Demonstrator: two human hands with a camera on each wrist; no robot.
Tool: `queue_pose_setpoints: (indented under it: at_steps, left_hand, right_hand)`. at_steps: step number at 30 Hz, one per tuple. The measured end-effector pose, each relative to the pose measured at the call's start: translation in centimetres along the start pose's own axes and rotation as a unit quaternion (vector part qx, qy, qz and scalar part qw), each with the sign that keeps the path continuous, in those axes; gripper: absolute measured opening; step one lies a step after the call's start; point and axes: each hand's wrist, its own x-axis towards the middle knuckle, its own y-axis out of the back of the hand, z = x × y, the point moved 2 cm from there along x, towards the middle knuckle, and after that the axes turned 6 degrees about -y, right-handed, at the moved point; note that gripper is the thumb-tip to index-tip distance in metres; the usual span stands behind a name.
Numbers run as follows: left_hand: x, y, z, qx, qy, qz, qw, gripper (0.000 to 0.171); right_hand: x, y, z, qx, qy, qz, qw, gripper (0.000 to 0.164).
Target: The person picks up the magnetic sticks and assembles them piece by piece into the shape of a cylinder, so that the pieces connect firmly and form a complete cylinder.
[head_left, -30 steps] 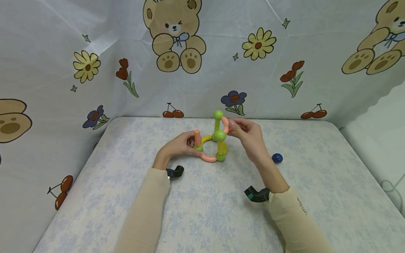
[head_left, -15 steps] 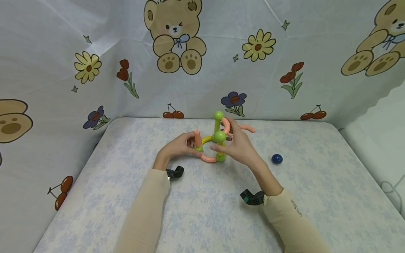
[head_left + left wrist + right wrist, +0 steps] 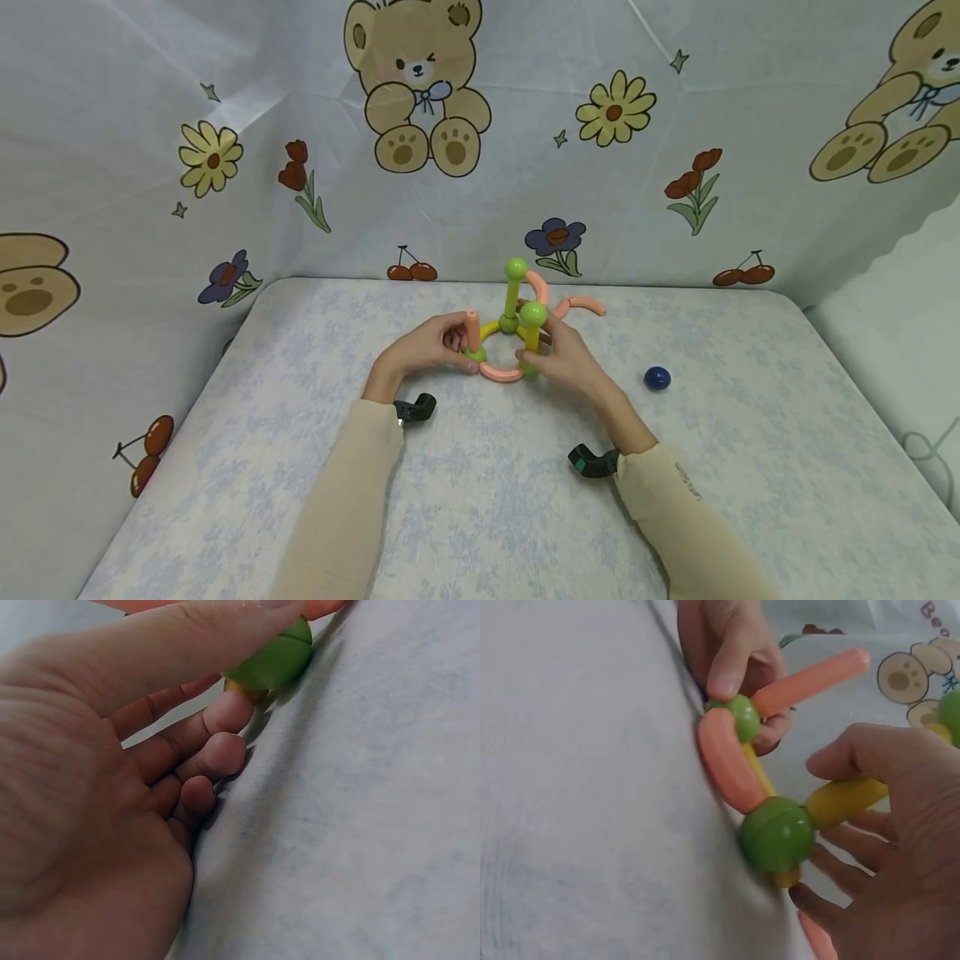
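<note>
A toy structure of magnetic sticks and green balls stands on the table between both hands. In the head view my left hand [image 3: 435,342] pinches the low green ball [image 3: 475,355] under an upright peach stick [image 3: 472,331]. My right hand [image 3: 564,357] grips around the upright yellow stick [image 3: 532,338], thumb in front; the far fingers are partly hidden. That stick rises from the green ball [image 3: 778,834] and is topped by another green ball [image 3: 533,314]. A curved peach stick [image 3: 538,286] runs between this ball and the tall green post's top ball [image 3: 516,268].
Curved peach sticks [image 3: 588,304] lie behind my right hand. A dark blue ball [image 3: 657,378] sits on the table to the right. Behind the table [image 3: 480,500] hangs a printed curtain [image 3: 525,183].
My right hand has let go of the upper curved peach stick and moved down to the upright yellow stick. The near top ball has shifted slightly right. My left hand has stayed put.
</note>
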Motion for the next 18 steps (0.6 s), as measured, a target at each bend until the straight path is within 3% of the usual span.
queue_pose_setpoints:
  at_steps: [7,9,12,15,18]
  left_hand:
    - [-0.2,0.4,0.0,-0.006,0.003,-0.011,0.9999,0.026]
    - [-0.3,0.4,0.1,-0.019,0.012,0.012,0.9997,0.020]
    - [0.0,0.2,-0.1,-0.012,0.017,0.078,0.9968,0.015]
    - [0.5,-0.2,-0.3,0.010,0.006,0.137,0.9906,0.029]
    - [0.9,-0.8,-0.2,0.021,-0.009,0.156,0.9876,0.038]
  right_hand:
    - [0.0,-0.3,0.9,0.024,-0.007,-0.006,1.000,0.070]
    - [0.1,-0.4,1.0,0.041,-0.007,-0.013,0.999,0.070]
    - [0.3,-0.7,1.1,0.075,-0.004,-0.032,0.997,0.068]
    - [0.4,-0.9,1.2,0.114,0.005,-0.057,0.992,0.061]
    - [0.4,-1.0,1.2,0.133,0.013,-0.080,0.988,0.056]
